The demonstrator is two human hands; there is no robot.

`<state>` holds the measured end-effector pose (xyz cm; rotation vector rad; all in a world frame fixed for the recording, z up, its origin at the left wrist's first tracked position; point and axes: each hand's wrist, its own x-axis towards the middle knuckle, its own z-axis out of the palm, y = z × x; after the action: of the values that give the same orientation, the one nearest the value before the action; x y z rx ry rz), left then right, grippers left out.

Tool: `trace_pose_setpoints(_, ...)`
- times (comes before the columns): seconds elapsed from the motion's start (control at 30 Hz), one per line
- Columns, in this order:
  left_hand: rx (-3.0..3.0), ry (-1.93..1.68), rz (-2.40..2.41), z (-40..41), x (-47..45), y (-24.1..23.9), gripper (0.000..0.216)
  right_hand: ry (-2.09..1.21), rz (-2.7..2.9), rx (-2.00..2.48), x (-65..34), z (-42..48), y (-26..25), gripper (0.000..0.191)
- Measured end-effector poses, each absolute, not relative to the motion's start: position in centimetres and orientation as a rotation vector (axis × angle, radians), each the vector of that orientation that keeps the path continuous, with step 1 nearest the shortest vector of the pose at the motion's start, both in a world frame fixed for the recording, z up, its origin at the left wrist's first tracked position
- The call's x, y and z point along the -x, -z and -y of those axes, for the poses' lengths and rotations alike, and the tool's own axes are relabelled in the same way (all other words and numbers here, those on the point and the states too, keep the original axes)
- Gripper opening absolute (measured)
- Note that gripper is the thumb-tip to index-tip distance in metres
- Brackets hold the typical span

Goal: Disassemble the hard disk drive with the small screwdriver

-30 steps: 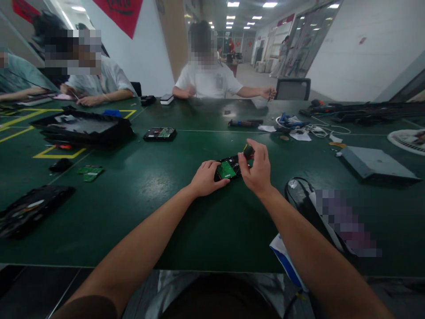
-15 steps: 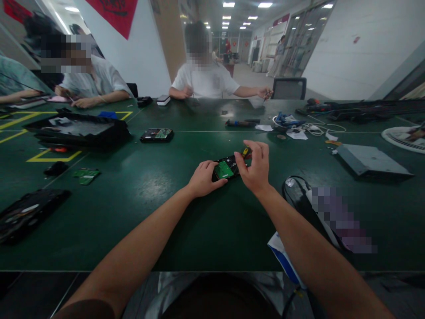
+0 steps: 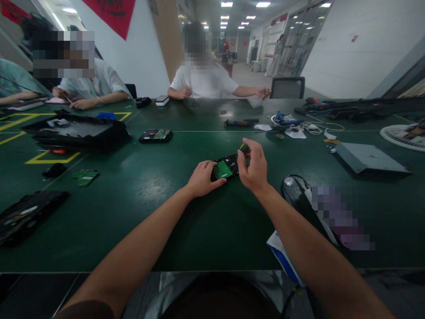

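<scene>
A black hard drive with a green circuit board [image 3: 223, 169] lies on the table in front of me. My left hand [image 3: 203, 178] grips its left end, thumb along the near edge and fingers over the far edge. At the drive's right end, my right hand [image 3: 254, 167] pinches a small screwdriver with a black and yellow handle [image 3: 244, 148] between thumb and fingers. The screwdriver's tip is hidden behind the hand, so I cannot tell whether it touches the drive.
Another opened drive [image 3: 155, 135] lies further back. To the left are a black tray [image 3: 76, 130], a loose green circuit board [image 3: 85, 177] and a black casing [image 3: 31, 212]. A grey metal box [image 3: 370, 157] and a dark pouch [image 3: 295, 199] are rightward. Co-workers sit across the table.
The screwdriver handle has turned in my right fingers, showing less yellow. My right hand has shifted very slightly; my left hand keeps its hold on the hard drive.
</scene>
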<state>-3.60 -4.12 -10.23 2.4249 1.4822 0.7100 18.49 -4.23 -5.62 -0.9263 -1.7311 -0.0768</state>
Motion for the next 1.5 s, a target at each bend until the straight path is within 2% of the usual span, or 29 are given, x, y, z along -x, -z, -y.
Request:
trace_pose_setpoints(0.2, -2.415, -0.701, -1.486, 4.14, 3.57, 10.09, 0.079, 0.153, 1.678, 0.937, -18.36, 4.75, 5.04, 0.033)
trace_pose_setpoints(0.4, -2.408, -0.698, -1.48, 4.13, 3.64, 10.01, 0.078, 0.118, 1.736, 0.903, -18.4, 4.29, 5.41, 0.045)
trace_pose_setpoints(0.7, -2.414, -0.708, -1.484, 4.24, 3.61, 9.89, 0.077, 0.18, 1.667, 0.914, -18.29, 4.52, 5.09, 0.035)
trace_pose_setpoints(0.9, -2.418, -0.72, -1.483, 4.32, 3.54, 9.77, 0.074, 0.122, 1.739, 0.869, -18.37, 4.21, 5.54, 0.042)
trace_pose_setpoints(1.07, -2.421, -0.71, -1.489, 4.28, 3.59, 9.81, 0.075, 0.152, 1.66, 0.939, -18.39, 4.35, 5.37, 0.041)
trace_pose_setpoints(1.2, -2.412, -0.699, -1.496, 4.32, 3.59, 9.74, 0.077, 0.187, 1.664, 0.936, -18.4, 4.22, 5.37, 0.032)
trace_pose_setpoints(1.37, -2.413, -0.702, -1.485, 4.36, 3.59, 9.73, 0.077, 0.113, 1.718, 0.932, -18.35, 3.94, 5.79, 0.042)
trace_pose_setpoints(1.5, -2.41, -0.692, -1.495, 4.33, 3.6, 9.75, 0.077, 0.119, 1.683, 0.936, -18.29, 4.19, 5.53, 0.041)
